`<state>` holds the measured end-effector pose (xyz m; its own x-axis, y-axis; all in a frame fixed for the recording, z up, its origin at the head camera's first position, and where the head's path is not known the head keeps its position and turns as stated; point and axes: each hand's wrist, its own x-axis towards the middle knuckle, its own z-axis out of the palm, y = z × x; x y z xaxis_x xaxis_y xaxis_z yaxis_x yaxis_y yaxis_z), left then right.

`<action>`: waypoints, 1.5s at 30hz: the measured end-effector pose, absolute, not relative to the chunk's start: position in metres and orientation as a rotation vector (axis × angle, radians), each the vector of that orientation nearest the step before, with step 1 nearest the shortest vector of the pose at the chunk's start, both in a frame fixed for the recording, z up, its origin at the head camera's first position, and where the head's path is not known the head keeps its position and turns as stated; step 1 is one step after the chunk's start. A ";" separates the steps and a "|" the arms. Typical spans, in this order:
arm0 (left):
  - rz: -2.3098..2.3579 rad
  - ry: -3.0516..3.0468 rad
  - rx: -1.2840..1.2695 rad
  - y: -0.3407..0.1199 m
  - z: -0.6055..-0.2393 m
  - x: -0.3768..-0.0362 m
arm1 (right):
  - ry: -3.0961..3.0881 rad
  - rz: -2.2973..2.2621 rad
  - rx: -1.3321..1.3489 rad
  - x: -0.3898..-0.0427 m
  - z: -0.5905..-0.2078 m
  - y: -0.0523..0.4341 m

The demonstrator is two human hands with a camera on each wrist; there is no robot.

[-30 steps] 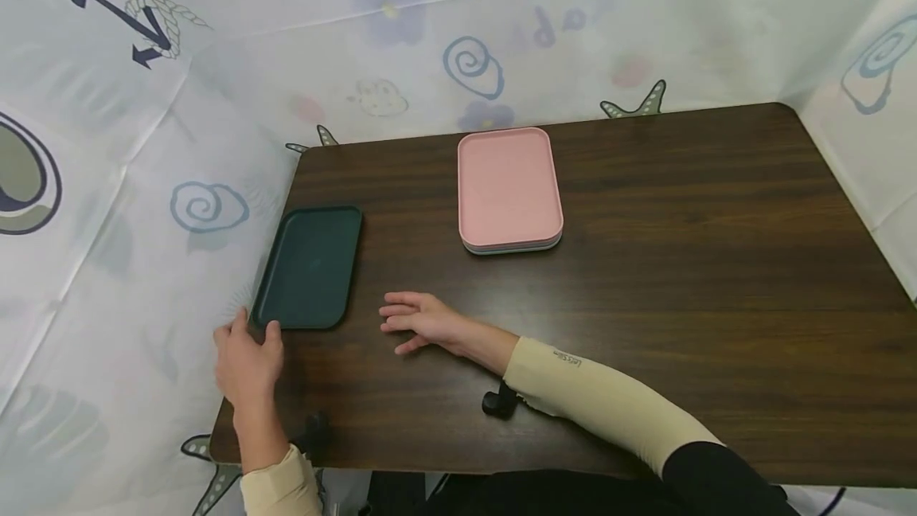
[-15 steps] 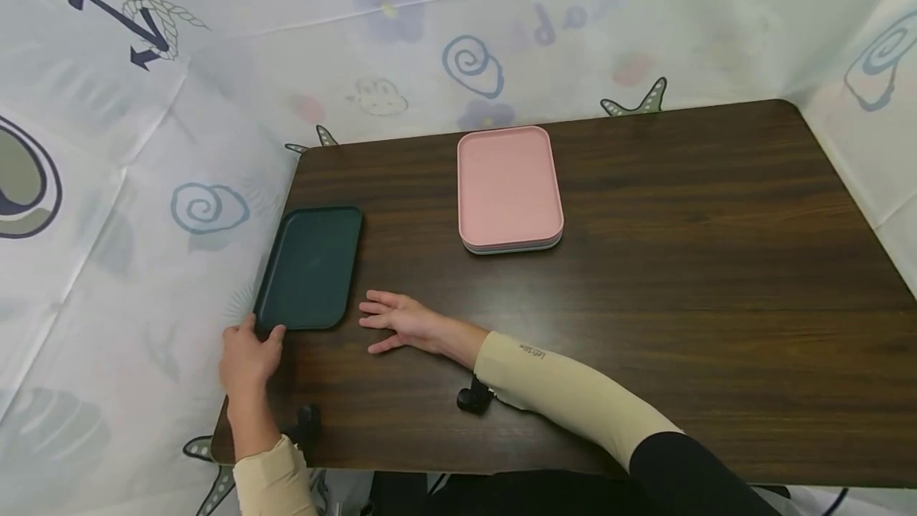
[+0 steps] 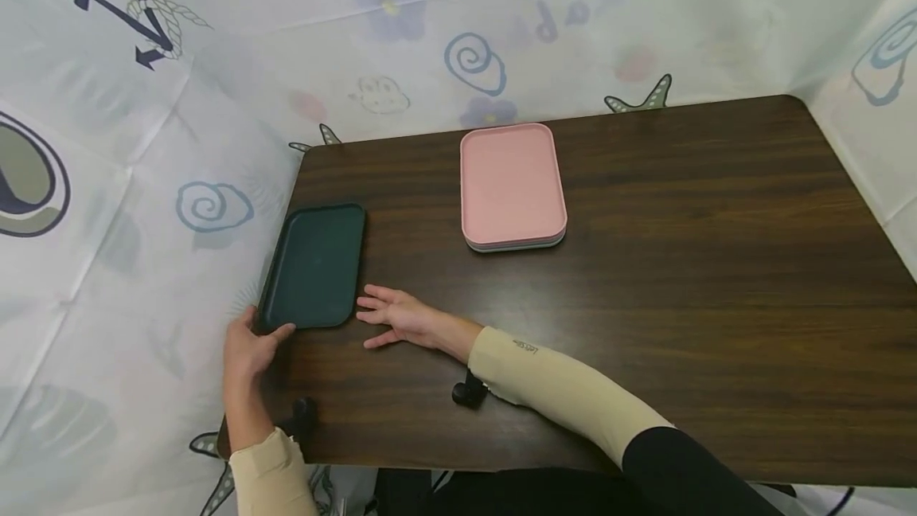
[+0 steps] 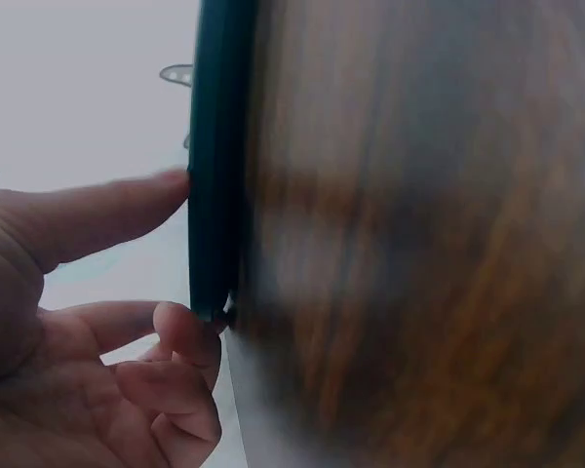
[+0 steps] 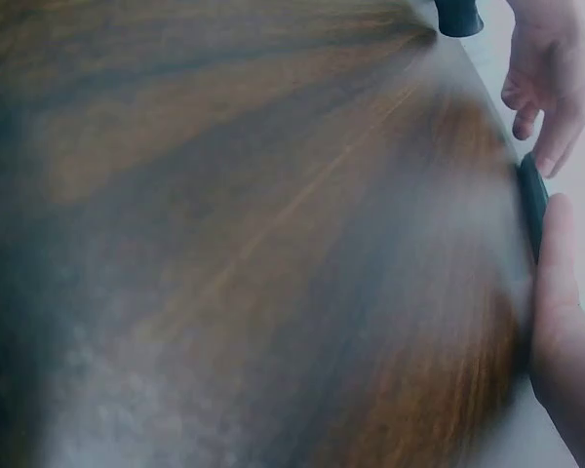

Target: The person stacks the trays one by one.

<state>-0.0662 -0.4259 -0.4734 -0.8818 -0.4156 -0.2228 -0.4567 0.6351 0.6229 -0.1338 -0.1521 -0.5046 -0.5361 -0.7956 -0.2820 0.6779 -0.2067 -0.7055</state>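
Note:
A dark green rectangular tray point(image 3: 313, 265) with rounded corners lies at the table's left edge. My left hand point(image 3: 247, 350) is at its near left corner, thumb along the near edge. In the left wrist view, the left thumb meets the rim of the tray point(image 4: 217, 166) while the other fingers curl at its lower edge, pinching the corner. My right hand point(image 3: 404, 318) has its fingers spread, fingertips right at the tray's right side. From the right wrist, the tray point(image 5: 532, 200) shows edge-on, between the right hand point(image 5: 563, 292) and the left hand point(image 5: 551, 83).
A pink tray point(image 3: 512, 181) tops a stack at the back middle, with greyish tray edges point(image 3: 517, 247) showing under it. The brown wooden table point(image 3: 680, 285) extends far to the right. A patterned white curtain point(image 3: 143, 277) hangs along the left side and back.
My right hand has moved left, up to the green tray's right side. My left hand has come in closer at the near left corner. The tray has hardly moved.

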 end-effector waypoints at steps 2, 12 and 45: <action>1.116 2.771 -0.745 -0.423 -0.475 -0.065 | 1.007 -1.892 -0.166 -0.134 -0.506 -0.151; 1.374 2.558 -0.915 -0.414 -0.470 -0.045 | 1.163 -1.888 -0.192 -0.142 -0.499 -0.136; 2.294 2.303 -0.569 -0.297 -0.449 -0.034 | 1.790 -1.969 -0.362 -0.142 -0.440 -0.019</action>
